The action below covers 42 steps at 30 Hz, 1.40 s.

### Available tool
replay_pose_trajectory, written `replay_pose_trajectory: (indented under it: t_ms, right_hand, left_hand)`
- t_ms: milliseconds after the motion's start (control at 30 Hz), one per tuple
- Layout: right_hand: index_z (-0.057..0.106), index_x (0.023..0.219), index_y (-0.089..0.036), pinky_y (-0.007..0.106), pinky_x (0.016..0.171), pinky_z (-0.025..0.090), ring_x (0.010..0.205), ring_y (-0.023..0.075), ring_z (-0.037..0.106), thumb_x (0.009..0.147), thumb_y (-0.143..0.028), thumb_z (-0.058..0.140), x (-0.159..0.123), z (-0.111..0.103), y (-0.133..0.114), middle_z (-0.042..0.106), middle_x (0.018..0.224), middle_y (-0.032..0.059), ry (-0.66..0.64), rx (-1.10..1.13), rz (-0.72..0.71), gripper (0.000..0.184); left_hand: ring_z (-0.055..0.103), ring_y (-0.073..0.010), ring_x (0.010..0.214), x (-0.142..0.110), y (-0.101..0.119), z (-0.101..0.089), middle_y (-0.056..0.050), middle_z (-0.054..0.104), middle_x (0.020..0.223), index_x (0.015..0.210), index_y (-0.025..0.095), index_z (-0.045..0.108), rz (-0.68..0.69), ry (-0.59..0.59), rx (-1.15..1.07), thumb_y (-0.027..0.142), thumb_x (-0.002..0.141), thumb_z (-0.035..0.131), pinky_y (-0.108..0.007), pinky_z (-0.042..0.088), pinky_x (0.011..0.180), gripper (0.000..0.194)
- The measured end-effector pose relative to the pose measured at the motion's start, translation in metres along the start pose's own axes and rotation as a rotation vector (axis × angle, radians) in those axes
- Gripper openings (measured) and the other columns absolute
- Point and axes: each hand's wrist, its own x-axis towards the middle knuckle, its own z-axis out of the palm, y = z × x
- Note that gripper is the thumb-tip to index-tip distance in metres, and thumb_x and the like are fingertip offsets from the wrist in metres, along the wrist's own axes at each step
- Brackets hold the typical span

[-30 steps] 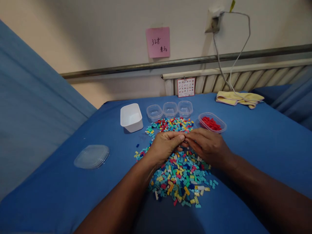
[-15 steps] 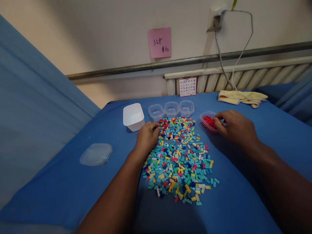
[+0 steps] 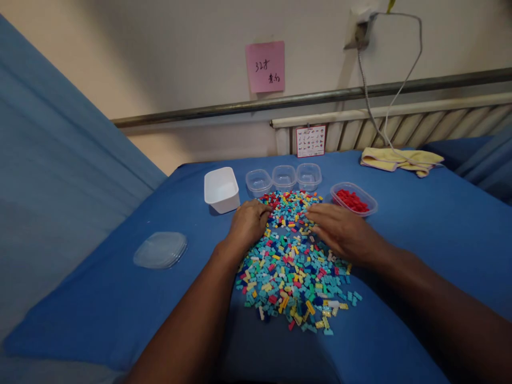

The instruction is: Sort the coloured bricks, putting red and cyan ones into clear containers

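A wide spread of small toy building bricks [image 3: 296, 266], mostly turquoise with yellow, red, green, white and dark blue ones, lies on the blue cloth. My left hand [image 3: 250, 220] rests at the upper left side of the spread, fingers curled against the thumb beside some red bricks [image 3: 273, 200]. Whatever those fingertips hold is too small to make out. Over the right side of the spread is my right hand [image 3: 344, 229], its fingers stretched out and the thumb apart. Just behind it stands a clear plastic container [image 3: 372, 205] with red bricks [image 3: 352, 200] in it.
Three clear containers [image 3: 284, 177] stand in a row behind the bricks, beside a white tub [image 3: 222, 189]. Stacked clear lids [image 3: 160, 249] lie at the left. A yellow cloth [image 3: 400, 160] and a cable [image 3: 386, 120] are at the back right, near the radiator [image 3: 344, 133].
My right hand has left the container of red bricks and moved left to the loose bricks, its fingers now stretched out. My left hand stays at about the same spot.
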Motion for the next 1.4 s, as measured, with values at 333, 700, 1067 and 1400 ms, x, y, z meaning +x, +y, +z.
replay_pose_trajectory:
  t_ms: [333, 700, 1067, 1400]
  right_hand:
    - [0.063, 0.149, -0.018, 0.06, 0.119, 0.05, 0.14, 0.0339, 0.063, 0.114, -0.043, 0.049, 0.015, 0.016, -0.012, 0.07, 0.147, 0.0177, -0.226, 0.118, -0.02, 0.046]
    - [0.061, 0.152, -0.018, 0.058, 0.123, 0.047, 0.148, 0.0339, 0.057, 0.114, -0.047, 0.049, 0.012, 0.019, -0.015, 0.064, 0.156, 0.0168, -0.222, 0.105, -0.037, 0.05]
    - [0.061, 0.153, -0.012, 0.059, 0.125, 0.042, 0.149, 0.0363, 0.055, 0.113, -0.054, 0.047, 0.017, 0.02, -0.017, 0.063, 0.156, 0.0201, -0.29, 0.106, -0.02, 0.059]
    - [0.073, 0.124, -0.019, 0.05, 0.105, 0.053, 0.115, 0.03, 0.071, 0.114, -0.049, 0.05, 0.022, 0.012, -0.022, 0.079, 0.119, 0.0129, -0.299, 0.148, -0.069, 0.039]
  left_hand:
    - [0.073, -0.0264, 0.106, 0.0, 0.0, -0.006, -0.007, 0.081, 0.112, 0.109, 0.023, 0.078, -0.121, 0.041, -0.209, 0.025, 0.101, 0.058, -0.037, 0.056, 0.094, 0.022]
    - [0.07, -0.028, 0.109, 0.006, -0.005, 0.006, -0.012, 0.078, 0.113, 0.127, 0.024, 0.082, 0.072, -0.028, 0.047, 0.021, 0.104, 0.05, -0.043, 0.054, 0.101, 0.039]
    - [0.072, -0.0278, 0.111, 0.005, 0.001, -0.013, -0.009, 0.08, 0.116, 0.113, 0.02, 0.082, 0.019, -0.111, -0.062, 0.022, 0.095, 0.062, -0.041, 0.055, 0.102, 0.026]
    - [0.073, -0.0258, 0.106, 0.006, -0.004, -0.011, -0.006, 0.081, 0.113, 0.108, 0.025, 0.083, 0.07, -0.122, -0.108, 0.019, 0.092, 0.064, -0.038, 0.056, 0.096, 0.026]
